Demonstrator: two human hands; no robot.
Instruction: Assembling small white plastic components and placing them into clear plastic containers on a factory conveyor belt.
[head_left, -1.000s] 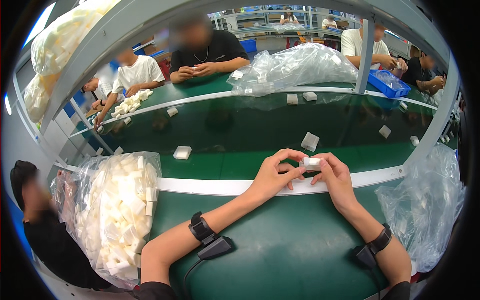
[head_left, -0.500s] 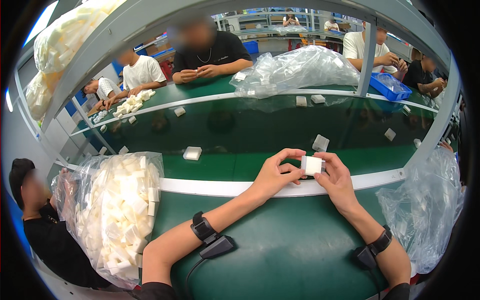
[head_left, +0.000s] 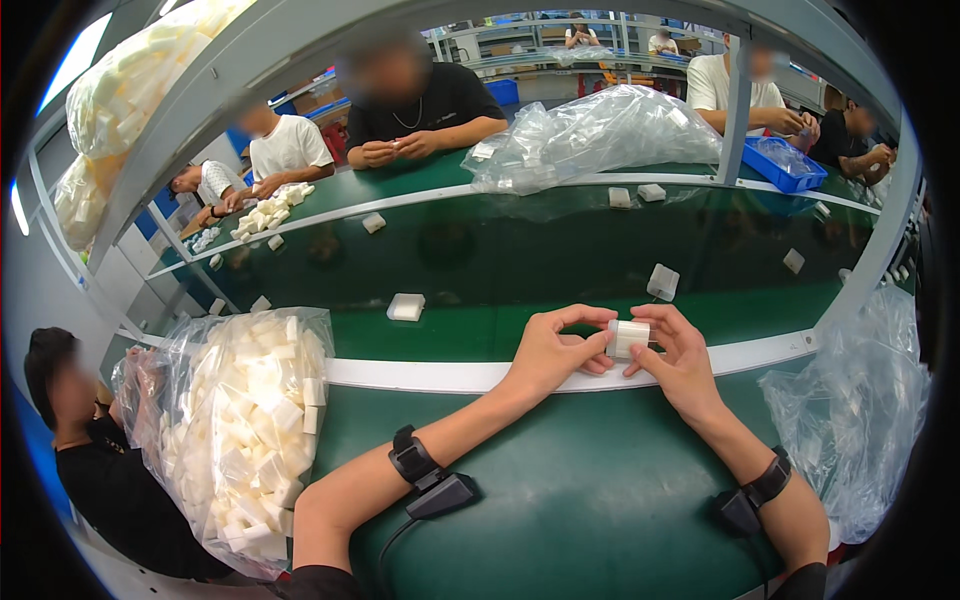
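Note:
Between my two hands is a small white block in a clear plastic case (head_left: 629, 338), held just above the white rail. My left hand (head_left: 557, 348) is closed on its left end, thumb and fingertips pinching the clear part. The fingers and thumb of my right hand (head_left: 684, 362) grip its right side. Just beyond my hands, a similar white block with a clear cover (head_left: 663, 282) lies on the green conveyor belt. Another cased white block (head_left: 406, 307) rests on the belt farther left.
A clear bag full of white blocks (head_left: 250, 420) stands left of my arm; a crumpled clear bag (head_left: 850, 420) lies right. The white rail (head_left: 430, 375) edges the belt. Across it are co-workers, a large plastic bag (head_left: 600, 140) and a blue bin (head_left: 783, 165). A metal post (head_left: 870, 250) rises at right.
The cased block has turned a little in my fingers, its clear end now showing at the left. Blocks on the belt have shifted to the right. The view has also moved slightly.

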